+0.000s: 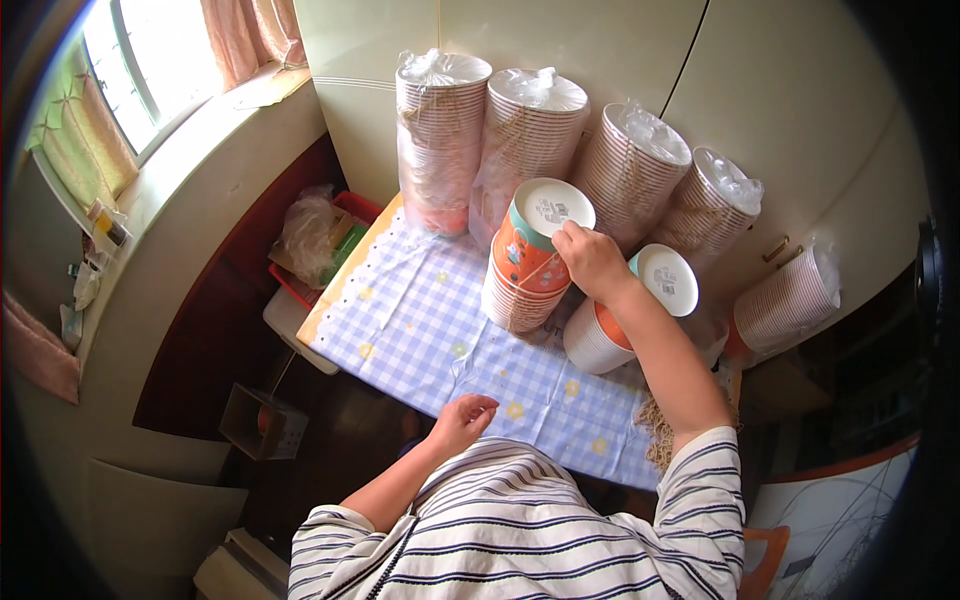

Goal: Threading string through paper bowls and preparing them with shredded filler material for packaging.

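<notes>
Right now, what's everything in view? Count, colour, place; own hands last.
plastic-wrapped paper-tub stacks: five, white-rimmed; four along the back of the wooden table, one tilted at right
unwrapped upside-down paper-tub stacks: two, orange and white, mid-table
checked tablecloth: one, blue and white, on the table
string bundle: one, tan, front right of table
plastic crate: one, red, left of table
plastic bag: one, clear, in crate
open box: one, greyish, lower left
window: one, bright white, upper left
curtains: pink and green, beside window
sill items: several, too small to tell
left hand: one, bare, near table's front edge
right hand: one, bare, at the left upside-down stack's top edge
</notes>
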{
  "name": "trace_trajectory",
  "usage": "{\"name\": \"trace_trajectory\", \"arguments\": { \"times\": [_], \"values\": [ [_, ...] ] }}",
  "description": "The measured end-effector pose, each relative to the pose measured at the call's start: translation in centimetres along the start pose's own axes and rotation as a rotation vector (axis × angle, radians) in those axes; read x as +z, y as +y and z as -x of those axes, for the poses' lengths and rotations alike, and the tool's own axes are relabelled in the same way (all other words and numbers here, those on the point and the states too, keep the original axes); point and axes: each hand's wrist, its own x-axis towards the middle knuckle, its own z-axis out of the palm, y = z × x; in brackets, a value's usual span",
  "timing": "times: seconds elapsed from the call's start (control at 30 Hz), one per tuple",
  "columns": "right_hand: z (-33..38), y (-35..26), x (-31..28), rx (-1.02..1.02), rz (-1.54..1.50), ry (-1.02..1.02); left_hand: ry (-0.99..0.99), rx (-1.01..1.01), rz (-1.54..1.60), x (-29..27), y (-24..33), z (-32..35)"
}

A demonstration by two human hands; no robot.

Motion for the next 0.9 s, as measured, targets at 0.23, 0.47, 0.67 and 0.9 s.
{"name": "trace_trajectory", "arguments": {
  "times": [0.23,0.47,0.67,0.9],
  "values": [
    [0.1,-0.3,0.4,0.026,0.008,-0.022,0.001,0.009,-0.015,0.0,0.0,-0.1],
    [0.2,-0.5,0.2,0.041,0.001,-0.030,-0.025,-0.044,-0.015,-0.1,0.0,0.0],
    [0.4,-0.3,0.6,0.018,0.033,-0.021,-0.035,-0.020,-0.008,0.3,-0.3,-0.2],
    [1.5,-0.2,1.0,0.049,-0.031,0.013,-0.049,-0.025,-0.009,0.4,-0.5,-0.5]
  ]
}}
